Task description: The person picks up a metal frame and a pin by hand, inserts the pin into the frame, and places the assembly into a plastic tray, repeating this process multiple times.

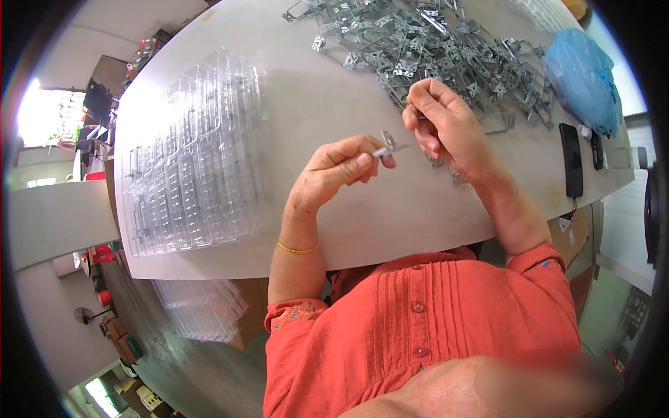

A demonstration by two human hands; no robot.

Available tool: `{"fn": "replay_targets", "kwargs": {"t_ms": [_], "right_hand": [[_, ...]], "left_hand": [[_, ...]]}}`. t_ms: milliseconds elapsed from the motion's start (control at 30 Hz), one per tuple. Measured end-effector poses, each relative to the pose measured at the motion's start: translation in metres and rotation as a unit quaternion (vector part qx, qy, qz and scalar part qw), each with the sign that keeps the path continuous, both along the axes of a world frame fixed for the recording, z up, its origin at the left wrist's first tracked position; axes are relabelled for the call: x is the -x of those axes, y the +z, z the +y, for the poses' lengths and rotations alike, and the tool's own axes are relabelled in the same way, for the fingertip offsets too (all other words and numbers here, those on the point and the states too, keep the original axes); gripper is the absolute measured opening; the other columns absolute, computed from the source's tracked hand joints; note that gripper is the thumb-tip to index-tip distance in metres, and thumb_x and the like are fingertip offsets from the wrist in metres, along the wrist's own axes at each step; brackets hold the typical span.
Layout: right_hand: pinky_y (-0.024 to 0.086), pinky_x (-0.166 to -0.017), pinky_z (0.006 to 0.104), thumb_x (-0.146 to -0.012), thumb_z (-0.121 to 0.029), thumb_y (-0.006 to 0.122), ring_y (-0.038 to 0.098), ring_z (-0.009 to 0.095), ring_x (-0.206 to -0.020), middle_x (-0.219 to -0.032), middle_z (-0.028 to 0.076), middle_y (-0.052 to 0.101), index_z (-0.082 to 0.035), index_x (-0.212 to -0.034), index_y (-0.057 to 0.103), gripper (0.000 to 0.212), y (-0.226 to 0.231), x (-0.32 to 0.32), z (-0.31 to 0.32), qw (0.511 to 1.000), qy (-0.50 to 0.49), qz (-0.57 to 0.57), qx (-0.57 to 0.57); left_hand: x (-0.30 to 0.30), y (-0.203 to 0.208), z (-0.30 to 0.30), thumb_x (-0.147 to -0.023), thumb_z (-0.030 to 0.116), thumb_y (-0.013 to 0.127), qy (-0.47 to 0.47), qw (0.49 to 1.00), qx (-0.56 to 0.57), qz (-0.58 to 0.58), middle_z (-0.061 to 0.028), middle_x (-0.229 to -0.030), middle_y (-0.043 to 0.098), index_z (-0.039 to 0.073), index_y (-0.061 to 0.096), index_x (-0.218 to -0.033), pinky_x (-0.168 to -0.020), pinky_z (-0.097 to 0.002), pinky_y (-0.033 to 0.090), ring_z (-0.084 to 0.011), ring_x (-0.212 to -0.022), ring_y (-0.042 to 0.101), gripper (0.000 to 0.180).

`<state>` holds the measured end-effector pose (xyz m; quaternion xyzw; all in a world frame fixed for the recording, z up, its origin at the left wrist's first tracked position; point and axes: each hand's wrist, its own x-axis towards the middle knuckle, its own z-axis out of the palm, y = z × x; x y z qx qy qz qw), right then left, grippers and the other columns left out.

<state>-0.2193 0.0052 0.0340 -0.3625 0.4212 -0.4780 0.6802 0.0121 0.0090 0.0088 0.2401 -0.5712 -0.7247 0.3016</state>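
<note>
My left hand (pixel 341 166) is above the middle of the table, thumb and forefinger closed on a small metal bracket (pixel 388 142). A short pale piece shows at the fingertips beside the bracket; its kind is unclear. My right hand (pixel 449 125) is up and to the right, with its fingers curled in a pinch at the near edge of a heap of metal brackets with thin rods (pixel 425 56). Whatever lies between those fingers is hidden. The two hands are apart. A few loose metal parts (pixel 456 177) lie on the table below my right wrist.
At the left, clear plastic blister trays (pixel 195 160) lie stacked on the white table (pixel 334 244). A blue plastic bag (pixel 584 80) and a black phone (pixel 571 160) are at the right. More clear trays (pixel 198 306) stand below the table's front edge, beside a cardboard box (pixel 252 306).
</note>
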Motion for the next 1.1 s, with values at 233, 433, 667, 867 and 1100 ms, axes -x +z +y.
{"fn": "replay_targets", "kwargs": {"t_ms": [233, 433, 667, 867, 1100], "right_hand": [[0.05, -0.048, 0.023, -0.103, -0.018, 0.054, 0.056, 0.007, -0.054, -0.082, 0.004, 0.062, -0.003, -0.108, 0.058, 0.016, 0.005, -0.005, 0.008, 0.989, 0.065, 0.114, 0.066], [0.059, -0.065, 0.0272, -0.102, -0.017, 0.056, 0.068, 0.013, -0.071, -0.089, 0.008, 0.066, 0.004, -0.111, 0.058, 0.023, 0.009, -0.01, 0.012, 0.989, 0.113, 0.087, 0.026], [0.059, -0.062, 0.0276, -0.102, -0.022, 0.058, 0.068, 0.015, -0.066, -0.09, 0.01, 0.067, 0.005, -0.112, 0.054, 0.028, 0.006, -0.007, 0.01, 0.989, 0.123, 0.075, 0.013], [0.061, -0.072, 0.0304, -0.101, -0.017, 0.057, 0.071, 0.02, -0.079, -0.094, 0.015, 0.066, 0.006, -0.126, 0.04, 0.038, 0.004, -0.01, 0.01, 0.995, 0.087, 0.046, 0.011], [0.059, -0.077, 0.03, -0.101, -0.008, 0.054, 0.069, 0.017, -0.085, -0.095, 0.012, 0.067, 0.003, -0.131, 0.04, 0.035, 0.011, -0.01, 0.013, 0.986, 0.107, 0.086, 0.096]], "left_hand": [[0.004, -0.008, -0.005, -0.103, 0.026, 0.053, 0.161, 0.985, 0.006, 0.061, -0.011, -0.089, 0.063, 0.001, 0.061, -0.095, -0.054, -0.0209, 0.034, -0.0077, -0.063, 0.045, 0.028], [0.003, -0.011, -0.005, -0.104, 0.021, 0.052, 0.176, 0.984, 0.022, 0.019, -0.0017, -0.082, 0.06, 0.001, 0.065, -0.099, -0.055, -0.0197, 0.035, -0.0051, -0.063, 0.043, 0.024], [0.008, -0.008, -0.001, -0.102, 0.014, 0.054, 0.154, 0.981, 0.109, -0.049, -0.0054, -0.099, 0.062, 0.001, 0.063, -0.096, -0.07, -0.0246, 0.047, -0.0105, -0.08, 0.056, 0.017], [0.006, -0.012, -0.006, -0.099, 0.01, 0.057, 0.134, 0.972, 0.18, -0.074, -0.0083, -0.106, 0.062, -0.001, 0.061, -0.093, -0.078, -0.0289, 0.051, -0.0144, -0.085, 0.058, 0.013], [0.002, -0.008, -0.002, -0.1, 0.005, 0.054, 0.112, 0.987, 0.113, -0.011, -0.006, -0.095, 0.059, 0.001, 0.062, -0.092, -0.078, -0.0289, 0.045, -0.0131, -0.087, 0.052, 0.011]]}}
